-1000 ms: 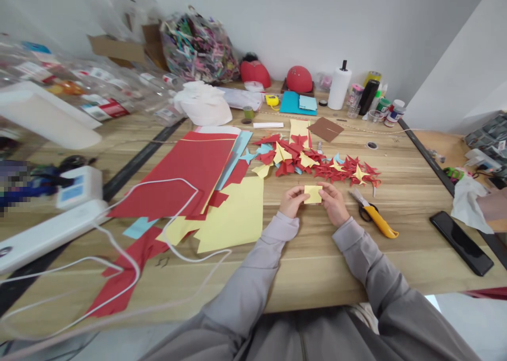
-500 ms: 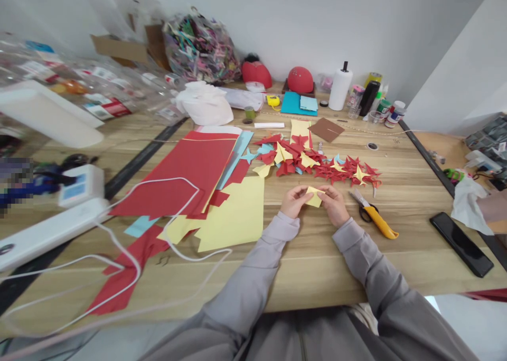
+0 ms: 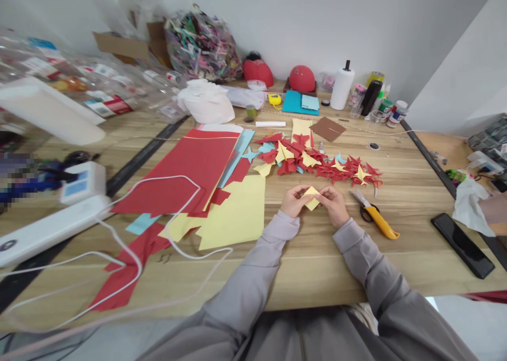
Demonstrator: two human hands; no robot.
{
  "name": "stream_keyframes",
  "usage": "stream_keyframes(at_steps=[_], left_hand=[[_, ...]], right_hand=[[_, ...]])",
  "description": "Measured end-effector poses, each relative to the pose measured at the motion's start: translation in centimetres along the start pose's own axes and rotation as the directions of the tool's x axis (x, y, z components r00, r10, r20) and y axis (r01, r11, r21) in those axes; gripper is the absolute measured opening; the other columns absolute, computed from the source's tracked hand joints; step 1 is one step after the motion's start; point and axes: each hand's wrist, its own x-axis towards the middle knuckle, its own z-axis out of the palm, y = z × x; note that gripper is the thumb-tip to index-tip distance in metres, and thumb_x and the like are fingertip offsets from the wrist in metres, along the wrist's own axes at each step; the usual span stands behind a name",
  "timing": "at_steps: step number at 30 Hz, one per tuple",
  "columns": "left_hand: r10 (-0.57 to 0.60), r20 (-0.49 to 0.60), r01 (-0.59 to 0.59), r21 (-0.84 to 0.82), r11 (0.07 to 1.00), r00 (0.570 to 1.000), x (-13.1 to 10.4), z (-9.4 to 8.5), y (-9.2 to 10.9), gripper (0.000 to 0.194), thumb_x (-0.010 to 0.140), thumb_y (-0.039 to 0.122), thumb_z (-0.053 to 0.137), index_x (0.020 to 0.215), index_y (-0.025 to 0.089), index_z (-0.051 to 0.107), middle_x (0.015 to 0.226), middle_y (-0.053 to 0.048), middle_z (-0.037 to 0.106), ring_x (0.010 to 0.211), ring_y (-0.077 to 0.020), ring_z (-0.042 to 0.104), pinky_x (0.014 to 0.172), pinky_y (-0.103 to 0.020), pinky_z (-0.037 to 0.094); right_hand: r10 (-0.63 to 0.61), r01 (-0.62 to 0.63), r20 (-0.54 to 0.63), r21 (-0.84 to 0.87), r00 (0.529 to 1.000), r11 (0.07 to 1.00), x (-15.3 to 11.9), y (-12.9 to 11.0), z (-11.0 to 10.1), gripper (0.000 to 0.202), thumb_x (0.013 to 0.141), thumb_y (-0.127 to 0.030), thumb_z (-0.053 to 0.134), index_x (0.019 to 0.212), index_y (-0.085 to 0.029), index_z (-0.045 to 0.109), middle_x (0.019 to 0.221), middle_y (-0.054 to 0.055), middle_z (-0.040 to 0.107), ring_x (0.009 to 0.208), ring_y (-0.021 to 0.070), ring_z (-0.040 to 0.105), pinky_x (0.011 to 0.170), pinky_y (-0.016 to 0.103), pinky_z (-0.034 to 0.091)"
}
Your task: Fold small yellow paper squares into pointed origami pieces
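Note:
Between my two hands is a small square of yellow paper (image 3: 311, 199), turned so one corner points down toward me. My left hand (image 3: 293, 200) pinches its left side, and my right hand (image 3: 333, 203) pinches its right side. Just beyond the hands lies a long pile of folded red paper stars (image 3: 332, 172) mixed with yellow and light blue ones. A large yellow sheet (image 3: 237, 213) lies left of my hands, beside a stack of red sheets (image 3: 186, 171).
Right of my hands are a yellow-handled cutter (image 3: 381, 221) with black scissors under it, and a black phone (image 3: 462, 245). A white cable (image 3: 190, 202) loops across the papers at left. Bottles, red domes (image 3: 301, 79) and a white roll (image 3: 341, 89) stand behind.
The yellow paper has turned from a flatter position to a diamond position between my fingers. Both hands stay in nearly the same place, and the view has shifted slightly.

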Motion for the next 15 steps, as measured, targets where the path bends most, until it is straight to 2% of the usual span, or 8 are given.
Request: stream_keyframes(at_steps=[4,10,15], left_hand=[[-0.021,0.012,0.021,0.003,1.000,1.000,0.02,0.07,-0.09,0.032,0.048,0.024,0.076,0.076,0.014,0.068,0.072,-0.003,0.066,0.064,-0.0133,0.058,0.062,-0.027,0.046],[-0.044,-0.034,0.043,-0.028,0.999,0.998,0.12,-0.01,-0.47,0.028,0.050,0.028,0.076,0.073,0.014,0.068,0.062,0.000,0.062,0.056,-0.0107,0.054,0.056,-0.025,0.044],[-0.123,-0.018,0.122,-0.058,0.991,0.992,-0.08,0.05,-0.25,0.032,0.049,0.029,0.077,0.076,0.014,0.069,0.067,-0.002,0.065,0.060,-0.0134,0.058,0.058,-0.028,0.047]], right_hand=[[0.008,-0.008,0.001,0.007,1.000,1.000,-0.01,0.02,-0.06,0.020,0.062,-0.029,0.071,0.067,-0.018,0.054,0.056,-0.005,0.056,0.048,0.0075,0.049,0.047,0.021,0.040],[0.023,-0.018,-0.042,0.110,0.999,0.994,0.28,0.29,-0.36,0.019,0.061,-0.028,0.072,0.066,-0.019,0.055,0.058,-0.005,0.058,0.050,0.0076,0.050,0.047,0.019,0.039],[0.055,-0.053,-0.011,0.098,0.998,0.994,0.36,0.50,-0.47,0.021,0.062,-0.029,0.071,0.078,-0.020,0.061,0.065,-0.003,0.061,0.053,0.0084,0.052,0.046,0.019,0.039]])
